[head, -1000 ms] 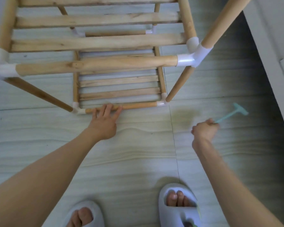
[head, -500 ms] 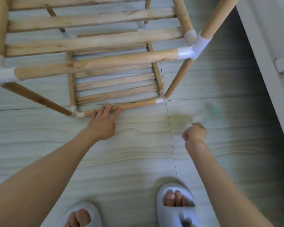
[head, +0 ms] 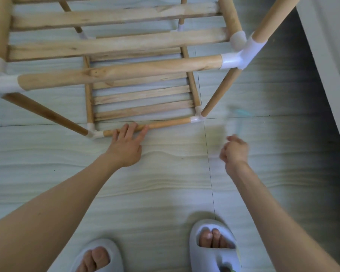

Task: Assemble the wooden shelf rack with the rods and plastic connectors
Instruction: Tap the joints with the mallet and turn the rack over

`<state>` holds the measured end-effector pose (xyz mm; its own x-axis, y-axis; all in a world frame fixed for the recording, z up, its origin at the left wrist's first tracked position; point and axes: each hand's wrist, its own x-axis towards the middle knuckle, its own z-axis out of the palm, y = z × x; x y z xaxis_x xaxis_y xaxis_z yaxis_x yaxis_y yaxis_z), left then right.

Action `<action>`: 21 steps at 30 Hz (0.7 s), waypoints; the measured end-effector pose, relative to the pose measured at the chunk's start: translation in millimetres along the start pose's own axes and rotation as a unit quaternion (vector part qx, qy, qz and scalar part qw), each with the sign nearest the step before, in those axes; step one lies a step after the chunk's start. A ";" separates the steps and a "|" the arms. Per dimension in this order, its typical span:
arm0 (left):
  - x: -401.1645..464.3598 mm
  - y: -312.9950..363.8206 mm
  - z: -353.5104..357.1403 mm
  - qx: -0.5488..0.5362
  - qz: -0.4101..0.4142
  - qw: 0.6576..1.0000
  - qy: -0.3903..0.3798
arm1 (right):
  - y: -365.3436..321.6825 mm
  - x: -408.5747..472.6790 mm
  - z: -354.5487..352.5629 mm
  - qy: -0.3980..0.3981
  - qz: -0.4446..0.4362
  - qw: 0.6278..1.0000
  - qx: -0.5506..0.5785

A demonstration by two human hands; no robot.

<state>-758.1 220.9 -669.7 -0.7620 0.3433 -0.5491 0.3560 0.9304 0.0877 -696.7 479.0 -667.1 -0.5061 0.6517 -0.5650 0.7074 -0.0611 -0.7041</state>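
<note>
- On the pale tiled floor stands the wooden shelf rack, seen from above, filling the top left part of the view.
- Two slatted shelves are already built: an upper one close to the camera and a lower one down on the floor.
- White plastic connectors join the rods at the corners; the near right one up high holds three rods and one more post that goes up out of view.
- Low down, the near right connector and the near left connector hold the bottom front rod between them.
- The left hand rests on this bottom front rod with straight fingers laid across it, pressing it toward the floor.
- The right hand hovers over the floor just right of the rack, its fingers curled tight into a fist.
- A pale green smear shows above that fist; it is too blurry to name, but I think it is a small tool the fist is swinging, so the fingers are likely wrapped round its handle.
- My guess is the rack is mostly done, and the joints at the bottom are being knocked tight.
- What is left seems to be whatever goes on top of the tall post, which I cannot see.
- Two feet in grey slippers stand at the near edge of the floor.
</note>
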 end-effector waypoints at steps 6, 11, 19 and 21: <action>-1.1 0.0 -1.7 -0.002 -0.001 1.000 -0.008 | -0.2 -0.2 0.4 0.012 0.020 0.999 0.046; -1.5 0.0 -2.4 0.004 -0.002 1.000 -0.002 | 12.6 -9.0 -1.9 -0.021 0.051 0.998 0.042; -2.0 -0.8 -1.7 -0.004 -0.004 1.000 -0.003 | 22.4 -10.6 -6.2 0.063 0.027 0.997 0.019; -2.4 -1.7 -1.1 -0.005 -0.005 1.000 -0.001 | 21.0 -16.5 -1.6 -0.014 0.014 1.000 -0.023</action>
<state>-757.5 218.6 -667.5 -0.7637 0.3343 -0.5522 0.3431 0.9348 0.0915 -672.7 468.2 -671.9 -0.4990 0.6294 -0.5957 0.7430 -0.0431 -0.6679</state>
